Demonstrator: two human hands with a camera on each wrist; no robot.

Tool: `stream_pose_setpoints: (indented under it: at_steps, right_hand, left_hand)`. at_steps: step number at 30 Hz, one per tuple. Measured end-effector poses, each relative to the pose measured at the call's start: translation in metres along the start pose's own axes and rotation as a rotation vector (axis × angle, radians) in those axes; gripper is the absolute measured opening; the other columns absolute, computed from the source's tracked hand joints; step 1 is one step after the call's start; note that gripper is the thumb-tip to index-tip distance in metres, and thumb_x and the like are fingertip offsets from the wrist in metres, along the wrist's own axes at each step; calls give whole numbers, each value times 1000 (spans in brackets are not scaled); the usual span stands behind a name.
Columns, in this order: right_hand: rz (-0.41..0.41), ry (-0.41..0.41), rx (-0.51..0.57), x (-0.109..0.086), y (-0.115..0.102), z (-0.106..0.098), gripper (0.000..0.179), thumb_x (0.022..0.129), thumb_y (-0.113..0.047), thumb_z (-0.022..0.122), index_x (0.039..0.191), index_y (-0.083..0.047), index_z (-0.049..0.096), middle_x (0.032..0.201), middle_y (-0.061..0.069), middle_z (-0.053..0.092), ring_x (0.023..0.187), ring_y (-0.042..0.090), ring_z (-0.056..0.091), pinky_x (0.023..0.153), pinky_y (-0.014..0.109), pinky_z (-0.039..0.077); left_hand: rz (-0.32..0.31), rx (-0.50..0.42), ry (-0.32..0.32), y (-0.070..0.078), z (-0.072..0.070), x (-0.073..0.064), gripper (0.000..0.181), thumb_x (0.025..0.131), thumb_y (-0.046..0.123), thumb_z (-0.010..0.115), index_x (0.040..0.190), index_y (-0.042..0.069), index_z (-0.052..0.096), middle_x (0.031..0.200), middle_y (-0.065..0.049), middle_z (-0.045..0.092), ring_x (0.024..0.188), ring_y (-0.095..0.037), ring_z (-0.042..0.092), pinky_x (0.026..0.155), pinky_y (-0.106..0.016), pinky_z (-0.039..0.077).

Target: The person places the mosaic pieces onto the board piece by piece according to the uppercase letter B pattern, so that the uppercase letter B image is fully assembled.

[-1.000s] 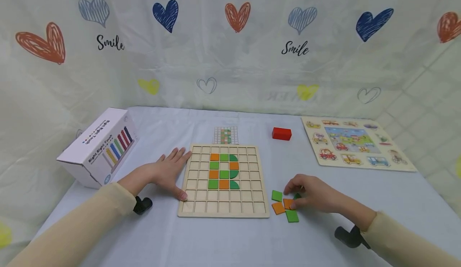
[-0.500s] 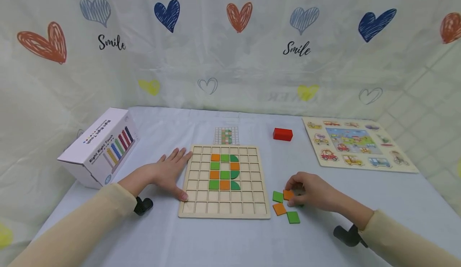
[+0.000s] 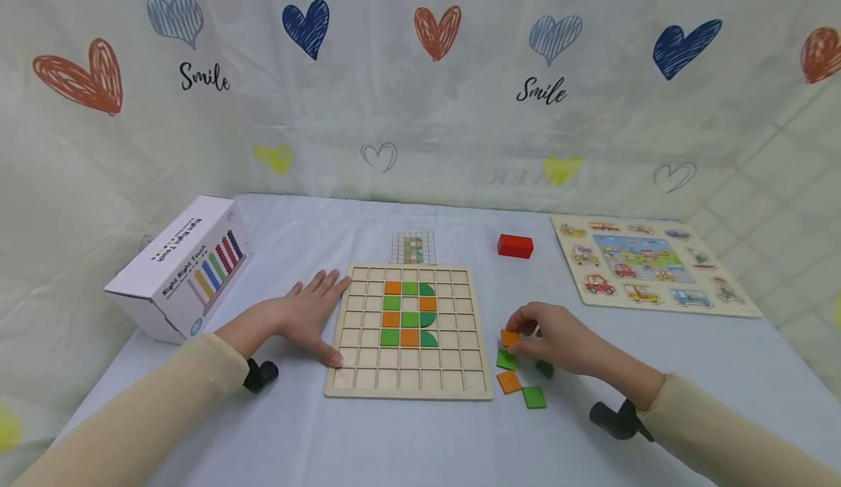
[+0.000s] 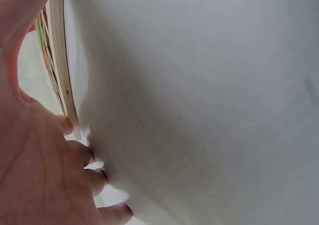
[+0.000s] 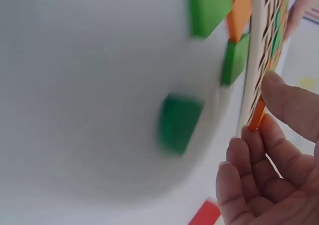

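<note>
My right hand (image 3: 555, 337) pinches an orange square tile (image 5: 257, 114) between thumb and fingers, just right of the wooden grid board (image 3: 453, 377). Below that hand lie a green square tile (image 3: 506, 359), another orange tile (image 3: 509, 382), a second green tile (image 3: 534, 397) and a dark green curved piece (image 3: 544, 368). With fingers spread, my left hand (image 3: 307, 317) rests at the board's left edge, its thumb on the near left corner. Green, orange and curved dark green pieces (image 3: 427, 319) fill a block of cells mid-board.
Behind the board lies a small pattern card (image 3: 412, 247). A red block (image 3: 515, 246) sits at the back right, left of a vehicle picture puzzle (image 3: 657, 264). At the left stands a white printed box (image 3: 180, 268). A heart-patterned curtain (image 3: 420, 107) hangs behind.
My right hand has taken hold of an orange tile from the loose pieces and moved it left and away from me, uncovering the dark green piece. The left hand stays put.
</note>
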State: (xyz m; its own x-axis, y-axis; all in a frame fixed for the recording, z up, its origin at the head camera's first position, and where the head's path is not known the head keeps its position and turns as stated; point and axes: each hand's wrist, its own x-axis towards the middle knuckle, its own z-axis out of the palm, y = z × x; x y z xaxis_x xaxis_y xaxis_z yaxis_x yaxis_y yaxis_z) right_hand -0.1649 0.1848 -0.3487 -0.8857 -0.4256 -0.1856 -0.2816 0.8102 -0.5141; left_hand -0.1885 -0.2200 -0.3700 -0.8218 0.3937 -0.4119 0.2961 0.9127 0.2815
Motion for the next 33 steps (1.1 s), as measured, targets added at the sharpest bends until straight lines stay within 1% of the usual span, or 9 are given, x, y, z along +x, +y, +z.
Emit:
stream_pose_setpoints:
  at_steps: [4,11,15,17,20,23,26,29,33]
  right_hand:
    - [-34,-14,12,11,-19,10,25,84,-21,85,103,-9,73,92,-4,66,87,13,56,74,23,51]
    - [-58,-24,23,34,-58,33,22,82,-19,87,99,-12,75,90,-6,65,87,13,57,77,23,52]
    - [-119,-43,46,43,-78,45,25,81,-18,88,102,-10,78,94,-5,70,89,14,58,80,27,54]
    - [-165,-57,45,46,-85,50,27,81,-18,88,103,-8,78,96,-4,73,90,14,61,83,29,56]
    - [-212,-78,39,50,-95,56,28,81,-19,88,104,-7,78,98,-2,76,93,13,67,87,31,58]
    - [-236,-84,32,52,-102,60,28,81,-19,88,103,-7,77,98,-2,76,94,12,70,87,30,58]
    - [-254,-81,5,54,-108,63,27,81,-20,89,102,-8,78,94,-4,74,90,10,66,83,25,57]
    - [-283,-67,-46,56,-112,66,26,80,-23,89,99,-9,78,91,-4,70,84,8,60,76,21,54]
    - [-319,-46,-100,59,-115,71,26,80,-24,89,97,-9,77,90,-3,69,82,10,57,74,22,52]
  left_hand:
    - [1,-3,0,0,0,0,140,69,67,84,164,1,6,170,-28,-1,157,-50,-4,120,-75,7]
    - [-7,3,-3,0,0,1,140,69,68,84,164,2,5,171,-27,-1,157,-49,-4,121,-74,6]
    - [-13,10,-3,-1,-1,1,141,68,69,84,164,2,5,171,-27,-1,157,-49,-4,120,-75,7]
    - [-18,15,-5,-1,0,2,141,68,69,84,164,3,5,171,-26,-1,157,-49,-4,120,-75,7]
    - [-20,16,-4,-1,0,2,141,68,70,84,164,3,5,171,-26,-1,157,-49,-4,120,-75,7]
    - [-21,19,-3,-2,0,3,141,68,70,84,164,3,5,171,-26,-1,157,-49,-3,120,-75,7]
    - [-23,21,-5,-2,1,3,141,68,70,84,164,3,5,171,-26,0,157,-49,-3,120,-75,7]
    - [-27,20,-10,-2,1,3,141,68,70,84,164,4,5,171,-25,-1,158,-48,-4,121,-74,7]
    - [-25,10,-14,-1,-1,2,141,68,70,83,164,4,4,171,-25,-2,158,-48,-5,121,-74,6]
